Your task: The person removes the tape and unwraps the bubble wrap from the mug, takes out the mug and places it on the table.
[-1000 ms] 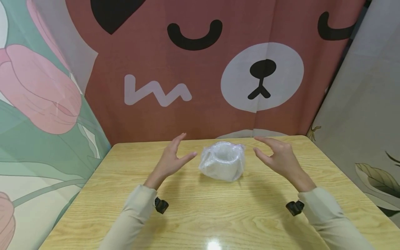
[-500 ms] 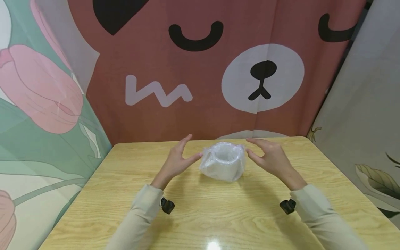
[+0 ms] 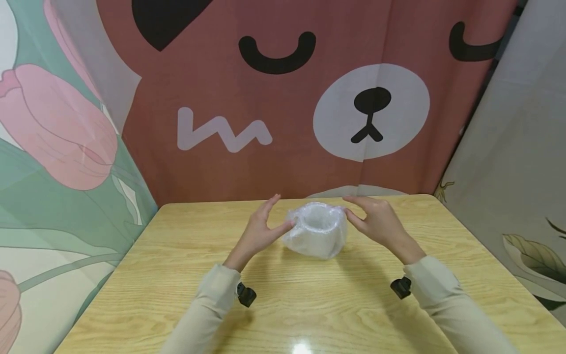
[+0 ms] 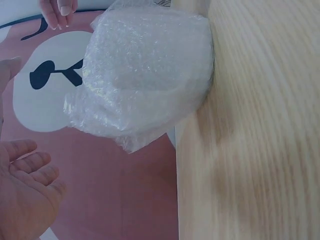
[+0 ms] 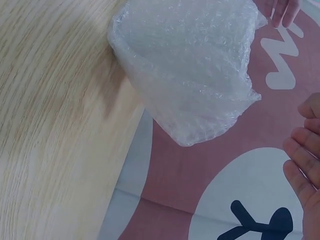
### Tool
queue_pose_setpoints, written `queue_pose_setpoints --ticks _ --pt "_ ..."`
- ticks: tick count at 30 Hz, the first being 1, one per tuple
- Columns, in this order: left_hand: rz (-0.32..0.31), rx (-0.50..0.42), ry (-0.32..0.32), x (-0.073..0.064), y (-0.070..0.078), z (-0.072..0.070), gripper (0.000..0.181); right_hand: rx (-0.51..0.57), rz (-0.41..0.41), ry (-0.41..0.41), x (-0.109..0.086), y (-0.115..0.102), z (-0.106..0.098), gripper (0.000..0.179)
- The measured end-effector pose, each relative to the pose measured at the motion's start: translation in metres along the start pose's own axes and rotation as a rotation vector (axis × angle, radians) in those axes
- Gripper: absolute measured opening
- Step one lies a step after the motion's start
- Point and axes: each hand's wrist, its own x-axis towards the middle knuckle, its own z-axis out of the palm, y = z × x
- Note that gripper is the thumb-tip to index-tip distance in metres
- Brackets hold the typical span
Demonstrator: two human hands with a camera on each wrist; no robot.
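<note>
Fingers (image 3: 268, 205) loosely extended, hands (image 3: 258, 232) (image 3: 382, 222) flank the bubble-wrapped bundle (image 3: 316, 242).

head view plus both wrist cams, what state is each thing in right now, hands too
Wrapped bundle: covered in clear bubble wrap, resting on the table, hollow at its top; contents can't be told
Left hand: thumb and fingers spread, holding nothing; its wrist view shows a gap to the bundle
Right hand: thumb and fingers apart, holding nothing; a gap shows in its wrist view too
Bear-print cloth: hanging behind the table, lightly creased
</note>
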Motion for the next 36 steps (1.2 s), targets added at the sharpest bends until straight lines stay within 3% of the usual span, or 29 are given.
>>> queue_pose_setpoints --ticks 19,28,36 --pt "-0.006 -0.024 -0.013 0.002 -0.004 0.015 0.082 0.003 0.017 -0.04 0.006 0.001 0.007 0.028" --pt "-0.052 -0.032 -0.042 0.002 -0.002 0.023 0.082 0.031 0.031 -0.056 0.006 0.003 0.013 0.028" --pt "-0.022 -0.043 -0.024 0.002 -0.003 0.031 0.078 0.048 0.035 -0.057 0.007 0.002 0.016 0.026"
